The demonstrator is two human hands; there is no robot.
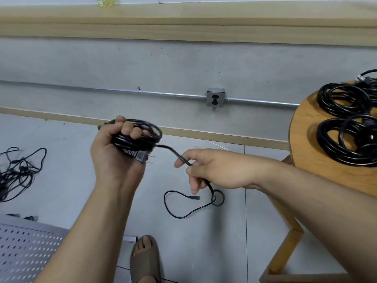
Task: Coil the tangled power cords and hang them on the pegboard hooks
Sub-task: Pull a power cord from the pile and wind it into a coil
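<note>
Two hands worked one black power cord (pixel 163 146). The left hand (pixel 114 154) was raised over the floor (pixel 67 180), its fingers curled tight round the coil (pixel 140 142) already gathered from that cord. Several loops bulged out past the knuckles. The cord's two-pin plug (pixel 141 157) jutted from the underside of the fist, pins pointing toward the right hand (pixel 206 170).

The right hand sat just beside and slightly below the left. Its thumb and forefinger pinched the free run of cord, and its other fingers were loosely bent beneath. From that pinch the cord dropped to the floor, made one small loop, then one wide loop, and ended at a single connector (pixel 194 197) lying on the tile below the right hand.

At the right edge stood one round wooden table (pixel 302 139). Two full coiled cords lay on it, one (pixel 326 99) toward its far edge and one (pixel 326 139) nearer. Part of a third (pixel 367 78) was cut off by the frame.

One tangle of thin black cords (pixel 18 174) lay on the floor by the left edge; how many cords it held could not be told. One grey pegboard (pixel 26 252) occupied the lower left corner. One metal outlet box (pixel 215 98) was fixed to the wall, and one sandalled foot (pixel 145 258) stood at the bottom.
</note>
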